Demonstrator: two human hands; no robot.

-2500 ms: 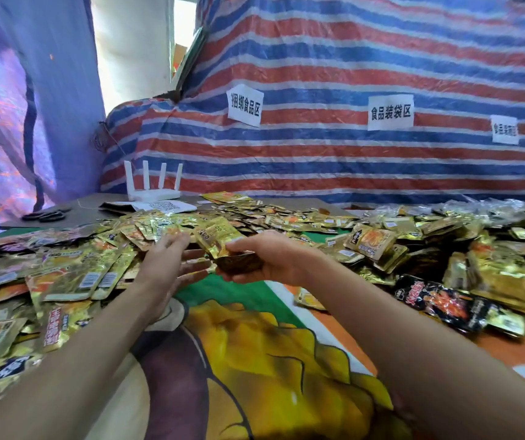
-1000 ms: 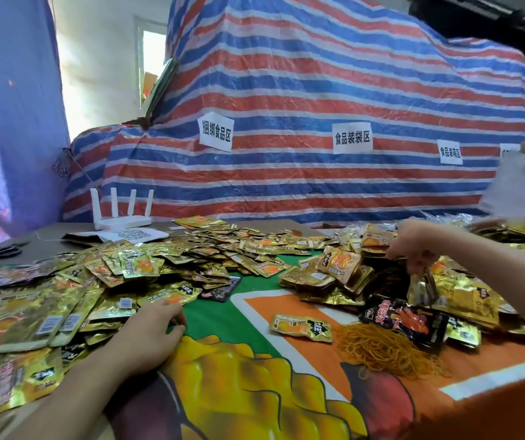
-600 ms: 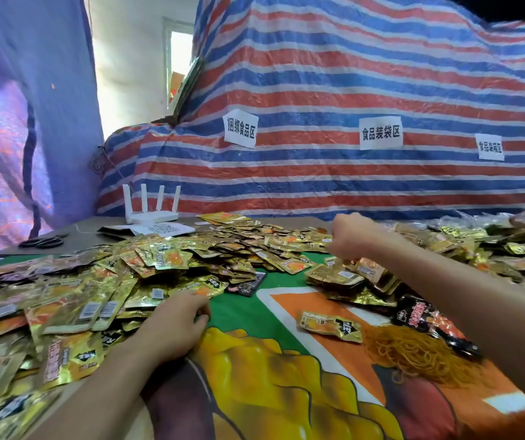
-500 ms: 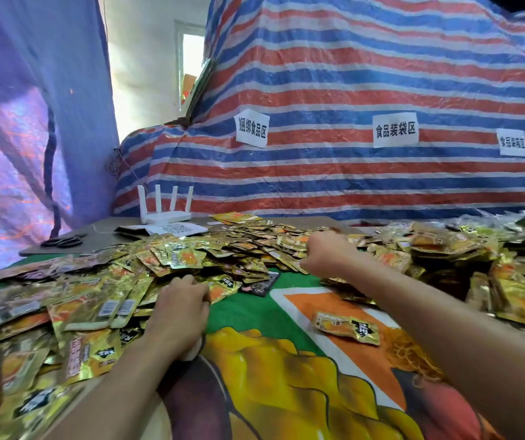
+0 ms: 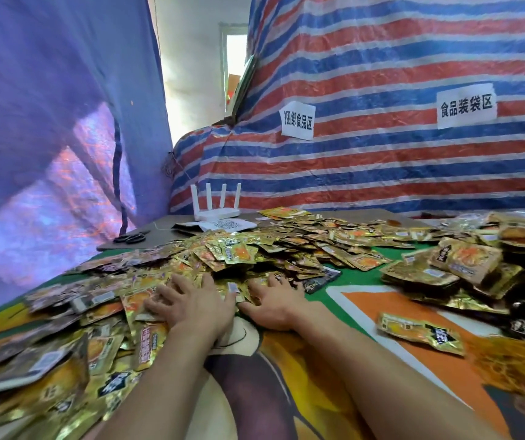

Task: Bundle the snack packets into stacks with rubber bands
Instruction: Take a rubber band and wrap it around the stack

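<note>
Snack packets (image 5: 242, 254): strewn from beside the left forearm out to twelve o'clock, long axes pointing every way. Rubber bands (image 5: 521, 369): lay well apart, at four o'clock of the right hand (image 5: 275, 301). Left hand (image 5: 191, 301): pressed flat on the heap's near edge, fingers straight and spread, grasping nothing. Right hand: just beside it, likewise flat, equally near. Heaped thickest beyond the fingertips, at twelve o'clock.
</note>
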